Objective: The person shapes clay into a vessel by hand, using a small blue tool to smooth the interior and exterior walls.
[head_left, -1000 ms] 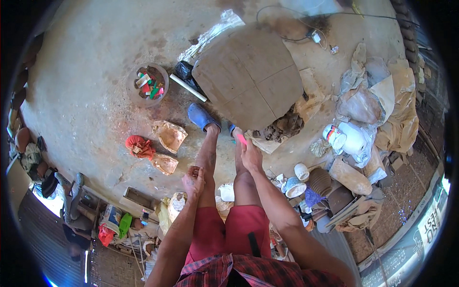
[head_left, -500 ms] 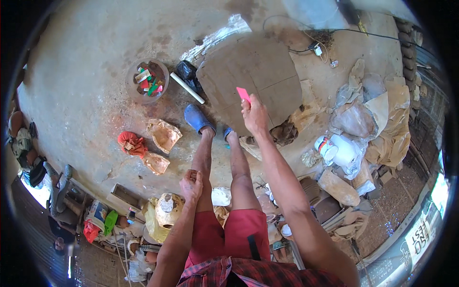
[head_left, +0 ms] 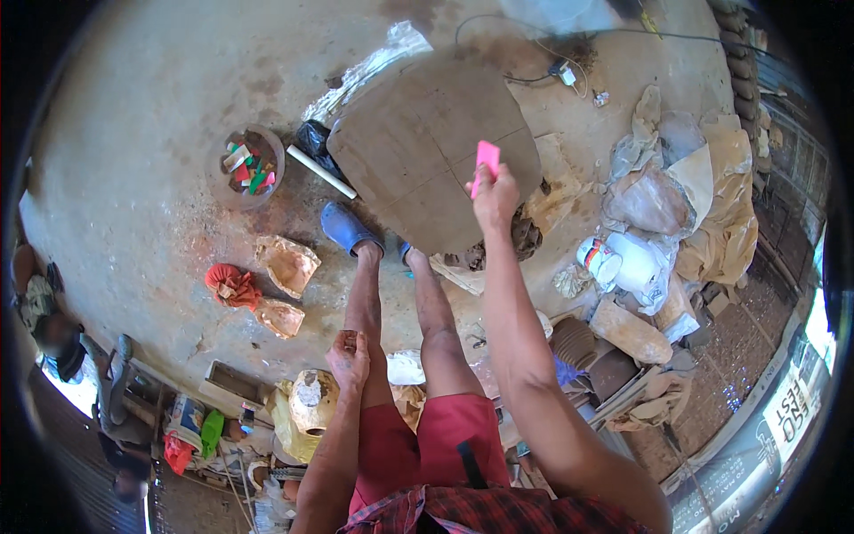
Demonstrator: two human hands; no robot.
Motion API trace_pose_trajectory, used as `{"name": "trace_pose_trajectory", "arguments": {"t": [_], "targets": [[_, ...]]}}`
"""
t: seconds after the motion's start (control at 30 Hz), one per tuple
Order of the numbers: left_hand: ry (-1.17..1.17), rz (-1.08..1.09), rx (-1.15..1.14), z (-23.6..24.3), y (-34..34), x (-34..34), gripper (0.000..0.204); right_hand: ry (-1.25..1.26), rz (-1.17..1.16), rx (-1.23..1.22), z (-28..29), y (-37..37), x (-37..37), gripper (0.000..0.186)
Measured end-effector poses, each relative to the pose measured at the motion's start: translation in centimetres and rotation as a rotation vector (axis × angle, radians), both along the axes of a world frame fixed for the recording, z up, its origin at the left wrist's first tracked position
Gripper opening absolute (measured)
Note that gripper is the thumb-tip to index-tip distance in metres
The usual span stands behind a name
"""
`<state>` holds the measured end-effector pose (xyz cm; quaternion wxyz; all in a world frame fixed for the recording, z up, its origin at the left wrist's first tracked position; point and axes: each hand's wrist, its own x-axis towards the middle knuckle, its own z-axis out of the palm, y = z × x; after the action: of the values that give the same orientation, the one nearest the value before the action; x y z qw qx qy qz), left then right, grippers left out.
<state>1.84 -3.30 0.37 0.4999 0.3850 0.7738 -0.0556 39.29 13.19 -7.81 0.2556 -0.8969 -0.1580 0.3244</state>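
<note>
My right hand (head_left: 496, 200) grips a flat pink scraper-like piece (head_left: 488, 157) between thumb and fingers. It is above the right part of a large rounded grey-brown slab (head_left: 400, 125), which has thin crossing lines on its face. Whether the piece touches the slab I cannot tell. My left hand (head_left: 349, 359) is beside my left knee, its fingers curled in; what they hold, if anything, is hidden. Left of the slab are a white tube (head_left: 322, 171), a black plastic bag (head_left: 315, 142) and a round tub (head_left: 216, 182) with several coloured pieces inside.
Two plaster-like mould pieces (head_left: 289, 264) and a red cloth bundle (head_left: 233, 285) lie left of my blue clog (head_left: 349, 228). At the right are plastic sheets (head_left: 654, 209) and a white bucket (head_left: 600, 259). A dark cable (head_left: 685, 34) crosses the far floor. Another person (head_left: 62, 338) is at far left.
My right hand has shifted right with the pink piece, now over the slab's right part. The view has turned slightly, so the floor things appear further left. My left hand stays by my knee.
</note>
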Motion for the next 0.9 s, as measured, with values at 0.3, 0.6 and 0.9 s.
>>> {"name": "trace_pose_trajectory", "arguments": {"t": [0.3, 0.6, 0.9], "targets": [[-0.009, -0.076, 0.022, -0.5, 1.2, -0.6, 0.022, -0.169, -0.334, 0.099, -5.7, 4.3, 10.0, 0.031], [-0.003, -0.166, 0.000, -0.1, 3.8, -1.6, 0.023, -0.130, -0.344, 0.047, -5.0, 4.8, 6.9, 0.030], [0.014, -0.173, -0.001, 0.5, 5.1, -1.8, 0.024, 0.012, -0.050, -0.028, -4.3, 1.4, -3.4, 0.027]]}}
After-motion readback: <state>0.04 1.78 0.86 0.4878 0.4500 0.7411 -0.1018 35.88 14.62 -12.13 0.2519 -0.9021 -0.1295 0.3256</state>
